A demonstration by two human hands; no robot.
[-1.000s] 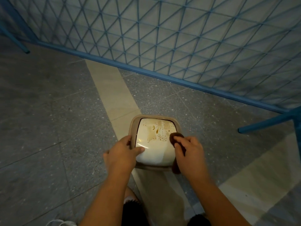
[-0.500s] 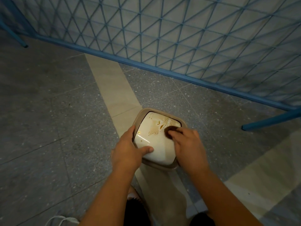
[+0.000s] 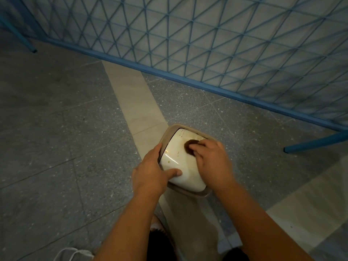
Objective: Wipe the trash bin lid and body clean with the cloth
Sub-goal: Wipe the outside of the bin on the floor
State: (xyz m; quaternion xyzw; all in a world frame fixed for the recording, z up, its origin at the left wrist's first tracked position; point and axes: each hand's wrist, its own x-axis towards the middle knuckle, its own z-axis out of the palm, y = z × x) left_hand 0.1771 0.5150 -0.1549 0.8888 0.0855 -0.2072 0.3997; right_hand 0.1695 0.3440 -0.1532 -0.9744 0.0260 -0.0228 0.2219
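Note:
A small trash bin stands on the floor, seen from above, with a beige rim [image 3: 170, 129] and a glossy white lid [image 3: 176, 157]. Brown stains remain along the lid's far edge and a few specks dot its left part. My left hand [image 3: 150, 176] grips the bin's left rim, thumb lying across the lid's near part. My right hand [image 3: 211, 161] presses a dark brown cloth [image 3: 189, 146] onto the lid's far right area, fingers curled over it. The bin's body is hidden below the lid.
A blue metal lattice fence [image 3: 207, 44] runs across the back, its bottom rail close behind the bin. A blue foot bar [image 3: 316, 143] juts out at the right. The grey speckled floor carries a beige stripe [image 3: 135, 98]. A white shoe [image 3: 73, 254] shows at the bottom left.
My right hand has slid the cloth left and further across the lid, and most of the brown stain under it is gone. The bin now sits turned slightly. My left hand keeps its hold.

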